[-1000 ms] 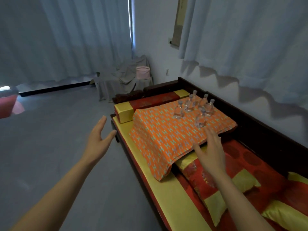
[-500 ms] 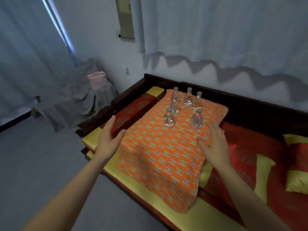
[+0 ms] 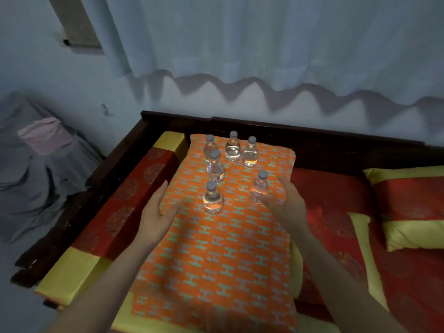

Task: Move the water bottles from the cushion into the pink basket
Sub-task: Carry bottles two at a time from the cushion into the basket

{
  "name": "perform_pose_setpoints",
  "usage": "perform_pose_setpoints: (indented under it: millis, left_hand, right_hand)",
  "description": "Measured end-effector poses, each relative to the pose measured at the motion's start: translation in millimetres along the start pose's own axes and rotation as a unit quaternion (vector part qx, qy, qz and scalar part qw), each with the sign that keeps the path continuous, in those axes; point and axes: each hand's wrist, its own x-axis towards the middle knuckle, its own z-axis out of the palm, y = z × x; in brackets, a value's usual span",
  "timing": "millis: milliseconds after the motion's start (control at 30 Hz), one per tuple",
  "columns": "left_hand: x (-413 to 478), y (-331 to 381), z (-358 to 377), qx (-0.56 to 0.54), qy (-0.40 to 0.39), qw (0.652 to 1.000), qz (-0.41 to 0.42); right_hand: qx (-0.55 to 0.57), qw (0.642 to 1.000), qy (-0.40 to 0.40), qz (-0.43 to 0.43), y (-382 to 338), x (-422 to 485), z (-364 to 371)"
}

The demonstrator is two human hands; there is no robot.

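The orange cushion carries all six water bottles upright on its far half, so none is moved; the likely pink basket sits well left of the cushion. The left hand and right hand flank the cushion's two nearest bottles, fingers wide, holding nothing.

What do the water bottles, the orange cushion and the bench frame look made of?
Water bottles: clear plastic, probably; see-through glossy walls, pale screw caps.
Orange cushion: woven fabric, matte, printed with teal H shapes, edges soft and sagging.
Bench frame: dark wood, likely varnished; hard straight rail with faint sheen.
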Motion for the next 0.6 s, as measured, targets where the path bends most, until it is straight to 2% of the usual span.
perform_pose_setpoints:
  millis: [167, 433, 600]
  left_hand:
    - [55, -24, 40, -0.043, -0.071, 0.996, -0.030]
    - [105, -54, 105, -0.091, -0.177, 0.976, -0.082]
    - [124, -65, 125, -0.103, -0.226, 0.965, -0.081]
  right_hand:
    - [0.053, 0.997, -0.009, 0.062, 14, 48, 41]
    - [0.009, 0.991, -0.029, 0.133, 40, 84, 74]
    - [0.020, 0.992, -0.028, 0.119, 50, 98, 82]
